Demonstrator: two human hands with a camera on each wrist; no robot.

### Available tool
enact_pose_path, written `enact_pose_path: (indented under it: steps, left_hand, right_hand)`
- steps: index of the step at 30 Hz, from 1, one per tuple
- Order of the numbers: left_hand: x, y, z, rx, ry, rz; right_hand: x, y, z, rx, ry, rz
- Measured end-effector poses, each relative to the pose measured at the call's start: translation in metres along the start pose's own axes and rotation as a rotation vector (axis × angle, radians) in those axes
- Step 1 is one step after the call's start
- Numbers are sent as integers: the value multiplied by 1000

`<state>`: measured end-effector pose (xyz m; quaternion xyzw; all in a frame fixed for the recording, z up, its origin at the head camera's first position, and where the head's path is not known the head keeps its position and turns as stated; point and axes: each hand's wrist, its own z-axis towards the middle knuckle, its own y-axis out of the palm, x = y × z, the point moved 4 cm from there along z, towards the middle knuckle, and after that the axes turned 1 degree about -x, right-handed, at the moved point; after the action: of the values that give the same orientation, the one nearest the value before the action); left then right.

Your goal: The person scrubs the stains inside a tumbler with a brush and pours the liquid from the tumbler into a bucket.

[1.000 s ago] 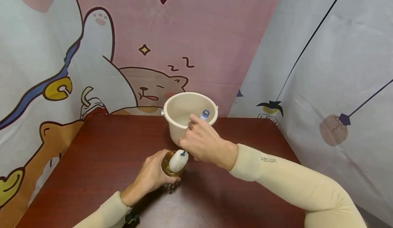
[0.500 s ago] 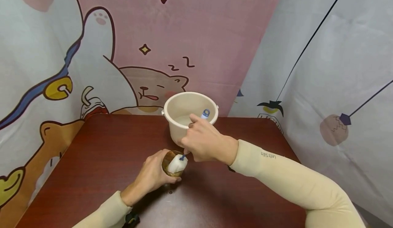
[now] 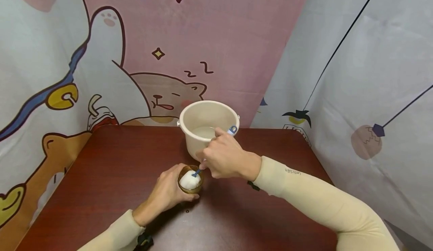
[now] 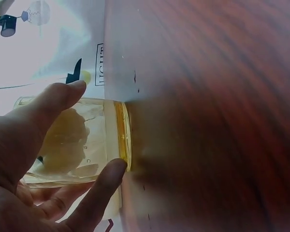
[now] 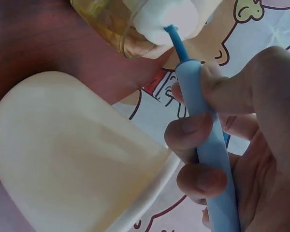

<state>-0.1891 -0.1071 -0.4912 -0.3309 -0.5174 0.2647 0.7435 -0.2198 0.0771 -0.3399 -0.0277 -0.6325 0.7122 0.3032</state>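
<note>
In the head view, the left hand [image 3: 170, 185] held the amber glass [image 3: 194, 191] at the bench [image 3: 135, 157], near the bucket [image 3: 195, 145]; the right hand [image 3: 224, 155] had the brush's white head [image 3: 189, 180] inside it. Scrubbing looked underway, with taking the brush out left. The left wrist view showed fingers parted to the glass's width, curved round it. In the right wrist view, fingers wrapped closely round the brush's blue handle [image 5: 203, 121].
</note>
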Motion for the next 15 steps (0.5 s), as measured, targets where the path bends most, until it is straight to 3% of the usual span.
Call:
enact_pose_path:
  steps: [8, 15]
  left_hand:
    - [0, -1, 0, -6, -6, 5]
    - [1, -1, -1, 3, -7, -2]
  right_hand:
    - [-10, 2, -2, 52, 57, -59]
    - [-24, -6, 0, 135, 11, -223]
